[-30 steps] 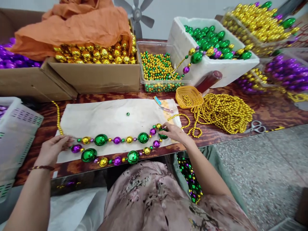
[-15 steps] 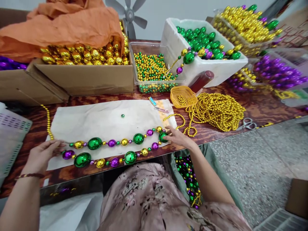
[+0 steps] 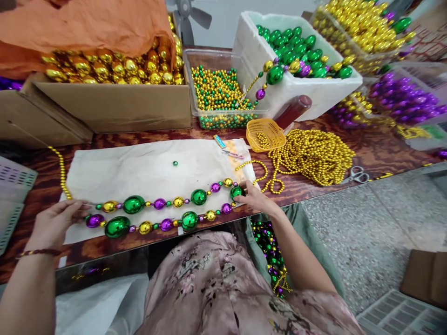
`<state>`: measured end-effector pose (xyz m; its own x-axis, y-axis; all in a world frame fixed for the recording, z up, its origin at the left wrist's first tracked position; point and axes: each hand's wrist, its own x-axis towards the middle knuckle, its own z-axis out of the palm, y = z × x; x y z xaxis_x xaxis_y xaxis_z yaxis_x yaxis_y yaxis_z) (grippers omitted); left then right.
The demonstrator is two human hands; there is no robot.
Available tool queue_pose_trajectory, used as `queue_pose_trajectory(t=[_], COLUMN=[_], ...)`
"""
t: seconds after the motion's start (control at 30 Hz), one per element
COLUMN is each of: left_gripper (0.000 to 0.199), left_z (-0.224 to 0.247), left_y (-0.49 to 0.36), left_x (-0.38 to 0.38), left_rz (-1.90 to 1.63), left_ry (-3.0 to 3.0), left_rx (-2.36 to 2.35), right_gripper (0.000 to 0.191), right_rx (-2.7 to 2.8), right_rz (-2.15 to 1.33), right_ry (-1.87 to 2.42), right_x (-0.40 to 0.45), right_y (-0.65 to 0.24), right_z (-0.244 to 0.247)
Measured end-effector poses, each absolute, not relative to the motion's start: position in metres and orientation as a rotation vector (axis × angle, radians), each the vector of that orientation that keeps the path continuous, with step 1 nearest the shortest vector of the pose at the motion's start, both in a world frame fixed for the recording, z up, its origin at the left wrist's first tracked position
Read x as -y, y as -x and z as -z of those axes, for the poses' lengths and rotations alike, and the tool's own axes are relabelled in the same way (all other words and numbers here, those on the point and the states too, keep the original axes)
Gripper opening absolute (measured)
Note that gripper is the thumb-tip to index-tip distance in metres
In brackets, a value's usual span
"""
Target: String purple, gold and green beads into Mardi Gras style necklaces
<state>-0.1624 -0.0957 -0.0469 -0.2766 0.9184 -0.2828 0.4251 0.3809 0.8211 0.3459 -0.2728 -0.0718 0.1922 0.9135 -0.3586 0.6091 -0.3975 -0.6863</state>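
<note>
A bead necklace point(image 3: 159, 204) of green, purple and gold balls lies in two rows along the front of a white cloth point(image 3: 115, 160). At its left end, my left hand point(image 3: 56, 221) is closed, fingertips pinching the strand; the pinch itself is partly hidden. My right hand point(image 3: 254, 196) grips the right-hand bend, with its fingers around a large green bead point(image 3: 237, 193). One small green bead point(image 3: 175, 163) sits alone on the cloth. Beyond my left hand, a string of gold beads point(image 3: 63, 170) runs up towards a cardboard box.
Behind the cloth stand a cardboard box point(image 3: 115, 104) of gold balls, a clear tub point(image 3: 228, 113) of small beads and a white foam box point(image 3: 324, 100) of green ones. A yellow basket point(image 3: 266, 135), heaped gold bead strings point(image 3: 314, 156) and scissors point(image 3: 359, 175) lie to the right.
My right hand's fingers have closed in around the green bead at the bend. My left hand keeps its pinch at the left end. The whole view has shifted slightly.
</note>
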Motion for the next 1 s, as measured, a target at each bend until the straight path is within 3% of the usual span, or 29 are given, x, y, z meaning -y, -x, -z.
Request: queue_pose_trajectory(t=[0.23, 0.47, 1.0], left_gripper=[0.025, 0.018, 0.012], left_z=[0.053, 0.053, 0.047], left_y=[0.165, 0.165, 0.160], left_x=[0.099, 0.093, 0.093], left_rz=[-0.785, -0.840, -0.849], left_ry=[-1.242, -1.132, -0.962], left_rx=[-1.832, -1.852, -1.821], right_gripper=[0.033, 0.032, 0.049], right_rx=[1.542, 1.642, 1.815], right_rz=[-1.027, -0.929, -0.823], right_ry=[2.075, 2.117, 2.129], right_x=[0.274, 0.275, 0.269], right_y=[-0.350, -0.351, -0.369], right_z=[0.067, 0.065, 0.068])
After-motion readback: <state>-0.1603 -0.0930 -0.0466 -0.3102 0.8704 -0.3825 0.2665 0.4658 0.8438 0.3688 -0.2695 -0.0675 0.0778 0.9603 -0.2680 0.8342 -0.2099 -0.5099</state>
